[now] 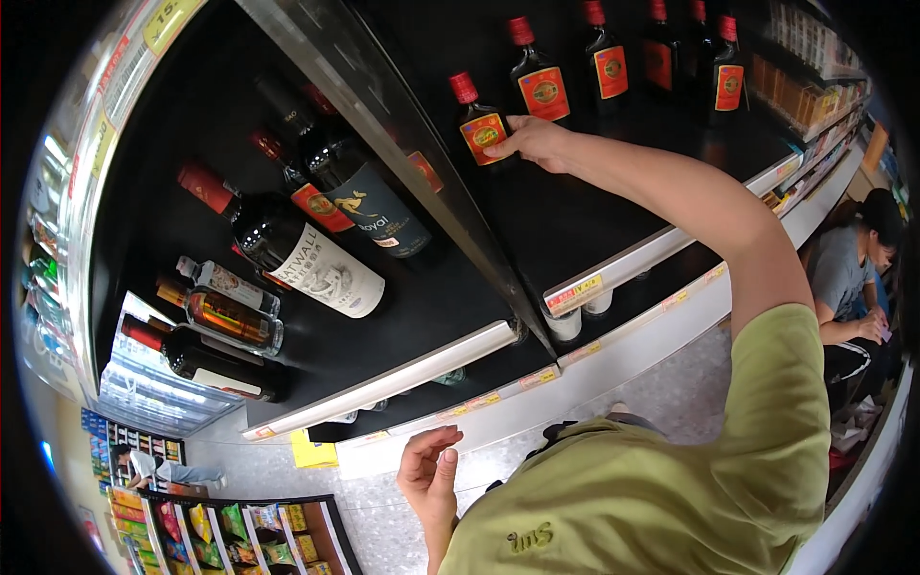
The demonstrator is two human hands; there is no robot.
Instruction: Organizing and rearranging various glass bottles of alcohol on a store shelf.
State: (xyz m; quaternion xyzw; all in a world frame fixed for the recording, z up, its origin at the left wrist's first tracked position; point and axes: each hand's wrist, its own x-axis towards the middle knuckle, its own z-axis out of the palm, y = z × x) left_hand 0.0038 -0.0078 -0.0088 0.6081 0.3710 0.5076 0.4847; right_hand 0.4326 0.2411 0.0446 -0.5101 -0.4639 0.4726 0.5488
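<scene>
The right hand [537,142] pinches a small bottle [479,125] at its side, thumb pressed over the label's lower right and the other fingers close along its right edge. The bottle sits just left of the fingertips, above the black shelf [546,230]; whether its base touches is unclear. It is dark and flat-shouldered, with a red cap and an orange-red label. Similar bottles [542,91] stand to its right. The left hand [431,470], empty and half-curled, hangs low before the shelves.
</scene>
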